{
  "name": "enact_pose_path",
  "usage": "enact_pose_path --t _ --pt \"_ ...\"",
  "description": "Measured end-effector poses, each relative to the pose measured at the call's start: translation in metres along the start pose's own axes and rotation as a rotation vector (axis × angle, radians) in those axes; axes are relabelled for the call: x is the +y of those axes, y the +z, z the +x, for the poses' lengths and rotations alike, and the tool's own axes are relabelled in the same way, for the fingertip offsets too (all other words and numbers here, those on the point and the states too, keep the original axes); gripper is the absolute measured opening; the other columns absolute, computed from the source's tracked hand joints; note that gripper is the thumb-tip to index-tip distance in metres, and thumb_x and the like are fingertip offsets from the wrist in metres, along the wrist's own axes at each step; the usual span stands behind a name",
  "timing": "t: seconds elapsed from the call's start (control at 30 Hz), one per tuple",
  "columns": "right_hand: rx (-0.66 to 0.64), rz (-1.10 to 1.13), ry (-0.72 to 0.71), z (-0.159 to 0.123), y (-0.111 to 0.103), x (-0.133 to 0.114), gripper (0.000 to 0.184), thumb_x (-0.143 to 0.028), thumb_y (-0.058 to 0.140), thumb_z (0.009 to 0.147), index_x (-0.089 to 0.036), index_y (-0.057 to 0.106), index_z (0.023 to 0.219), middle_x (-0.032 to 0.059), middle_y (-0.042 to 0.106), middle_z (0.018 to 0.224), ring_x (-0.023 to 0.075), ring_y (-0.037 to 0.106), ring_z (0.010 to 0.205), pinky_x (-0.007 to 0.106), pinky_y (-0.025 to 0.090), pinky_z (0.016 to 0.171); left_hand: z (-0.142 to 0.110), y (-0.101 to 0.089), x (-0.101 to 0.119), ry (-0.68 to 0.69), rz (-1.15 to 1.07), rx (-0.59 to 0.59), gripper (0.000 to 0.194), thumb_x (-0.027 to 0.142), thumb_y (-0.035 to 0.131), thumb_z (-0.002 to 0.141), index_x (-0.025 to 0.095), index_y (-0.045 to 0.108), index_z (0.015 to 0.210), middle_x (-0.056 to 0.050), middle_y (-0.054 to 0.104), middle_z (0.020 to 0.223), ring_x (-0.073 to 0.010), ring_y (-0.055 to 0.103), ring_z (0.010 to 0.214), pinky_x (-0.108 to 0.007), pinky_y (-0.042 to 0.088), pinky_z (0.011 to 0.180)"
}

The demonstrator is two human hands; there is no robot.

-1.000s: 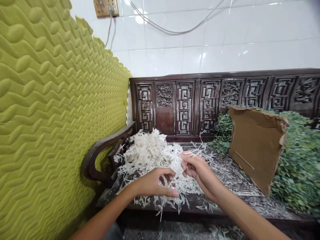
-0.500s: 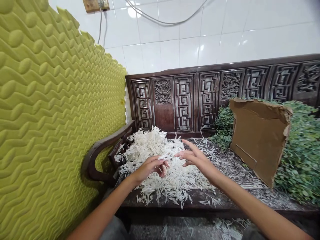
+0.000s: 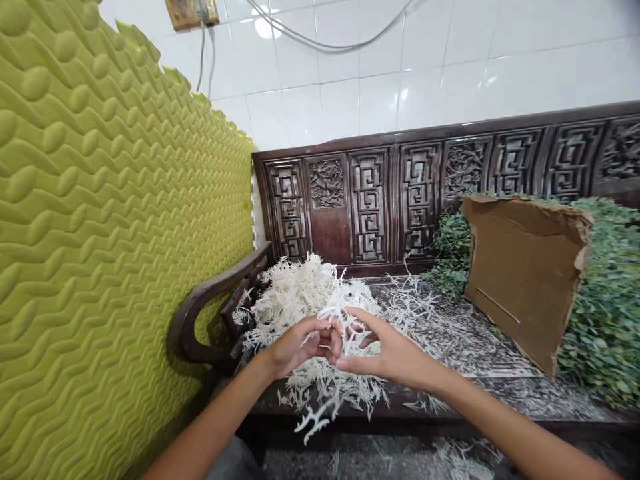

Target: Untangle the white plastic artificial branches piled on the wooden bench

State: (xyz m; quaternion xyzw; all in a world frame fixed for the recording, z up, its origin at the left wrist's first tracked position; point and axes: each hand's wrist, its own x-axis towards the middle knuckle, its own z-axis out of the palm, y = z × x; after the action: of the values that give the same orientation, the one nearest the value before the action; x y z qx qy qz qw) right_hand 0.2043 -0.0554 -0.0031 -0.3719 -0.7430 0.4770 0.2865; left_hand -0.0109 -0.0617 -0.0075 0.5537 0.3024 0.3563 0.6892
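A carved dark-wood bench (image 3: pixel 370 200) runs along a white tiled wall (image 3: pixel 450 73), and a ribbed yellow-green foam panel (image 3: pixel 110 220) stands at its left end. On the seat lies a heap of white branching sprigs (image 3: pixel 305 300). Well to the right of the heap, a torn cardboard sheet (image 3: pixel 525 273) stands against a mound of green leafy sprigs (image 3: pixel 605 333). A stretch of seat strewn with white scraps lies between them. The wooden armrest (image 3: pixel 215 283) curves just left of the heap, whose near side spills over the seat's front edge. Above that near side, the left hand (image 3: pixel 300 347) and right hand (image 3: pixel 390 353) meet, their fingers (image 3: pixel 363 337) curled and closed on a white sprig (image 3: pixel 340 310) rising from the heap.
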Motion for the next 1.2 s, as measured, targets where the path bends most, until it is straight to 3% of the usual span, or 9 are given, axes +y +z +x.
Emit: enact_pose_path --t 0.1,0.17,0.23,0.33,0.5,0.7,0.93,1.1,1.2 --pt "0.029 0.011 -0.047 0.002 0.003 0.001 0.076 -0.04 0.077 0.069 -0.025 0.045 0.136 0.0101 0.056 0.128 0.0276 0.053 0.11 0.044 0.041 0.095 0.0 0.003 0.0 -0.015 0.059 0.004 0.025 0.031 0.044 0.089 0.013 0.061 0.089 -0.006 0.059 0.078 -0.0165 0.055 0.073 -0.031 0.044 0.074" --pt "0.03 0.05 -0.093 0.005 0.003 0.001 0.053 -0.039 0.074 0.072 -0.022 0.057 0.12 0.0071 0.066 0.104 0.0232 0.06 0.092 0.039 0.046 0.085 -0.001 0.006 0.001 -0.042 0.104 -0.017 0.028 0.037 0.046 0.09 0.013 0.06 0.088 -0.006 0.059 0.078 -0.0167 0.056 0.073 -0.032 0.044 0.074" --pt "0.041 0.099 -0.128 0.009 0.002 0.002 0.027 -0.038 0.069 0.076 -0.019 0.065 0.096 0.0035 0.067 0.082 0.0184 0.059 0.073 0.033 0.048 0.07 -0.001 0.009 0.003 -0.071 0.155 -0.052 0.037 0.046 0.043 0.092 0.013 0.058 0.088 -0.006 0.06 0.079 -0.0173 0.057 0.073 -0.032 0.044 0.073" --pt "0.116 0.167 -0.111 0.014 -0.002 0.005 0.02 -0.037 0.067 0.078 -0.018 0.065 0.076 0.0017 0.062 0.069 0.0144 0.054 0.06 0.028 0.046 0.057 -0.001 0.011 0.005 -0.089 0.203 -0.08 0.043 0.055 0.039 0.091 0.016 0.055 0.099 -0.006 0.06 0.085 -0.0177 0.058 0.076 -0.034 0.045 0.073" --pt "0.245 0.282 -0.028 0.014 -0.012 0.01 0.022 -0.038 0.07 0.075 -0.017 0.061 0.073 -0.0023 0.056 0.064 0.011 0.053 0.054 0.027 0.045 0.058 0.0 0.002 -0.003 -0.063 0.277 -0.065 0.049 0.054 0.051 0.086 0.017 0.051 0.117 -0.009 0.061 0.097 -0.0218 0.058 0.092 -0.037 0.047 0.078" --pt "0.311 0.461 0.064 0.012 -0.018 0.01 0.026 -0.04 0.07 0.075 -0.017 0.057 0.077 0.0006 0.061 0.071 0.0114 0.055 0.058 0.028 0.048 0.064 0.001 -0.005 -0.008 0.03 0.547 -0.026 0.048 0.033 0.081 0.063 0.02 0.06 0.104 -0.009 0.057 0.11 -0.0228 0.051 0.106 -0.033 0.046 0.084" --pt "0.326 0.663 0.164 0.01 -0.024 0.016 0.021 -0.032 0.07 0.077 -0.018 0.056 0.081 0.0042 0.06 0.084 0.0121 0.057 0.062 0.029 0.052 0.068 0.003 -0.002 -0.01 0.07 0.523 0.03 0.029 0.034 0.072 0.075 0.016 0.061 0.094 -0.007 0.062 0.097 -0.0176 0.059 0.091 -0.034 0.047 0.085" --pt "0.338 0.599 0.171 0.011 -0.025 0.022 0.02 -0.035 0.065 0.08 -0.019 0.055 0.088 0.0068 0.06 0.094 0.0126 0.059 0.061 0.034 0.055 0.07 0.004 -0.002 -0.007 0.042 0.443 0.052 0.027 0.036 0.068 0.079 0.014 0.06 0.093 -0.007 0.066 0.09 -0.0166 0.065 0.081 -0.037 0.048 0.087" --pt "0.329 0.468 0.164 0.012 -0.028 0.024 0.018 -0.037 0.061 0.083 -0.02 0.055 0.083 0.0033 0.06 0.085 0.0113 0.057 0.058 0.032 0.053 0.066 0.003 -0.005 -0.007 0.039 0.45 0.064 0.027 0.036 0.069 0.079 0.015 0.061 0.093 -0.006 0.066 0.088 -0.0168 0.065 0.081 -0.036 0.049 0.085"
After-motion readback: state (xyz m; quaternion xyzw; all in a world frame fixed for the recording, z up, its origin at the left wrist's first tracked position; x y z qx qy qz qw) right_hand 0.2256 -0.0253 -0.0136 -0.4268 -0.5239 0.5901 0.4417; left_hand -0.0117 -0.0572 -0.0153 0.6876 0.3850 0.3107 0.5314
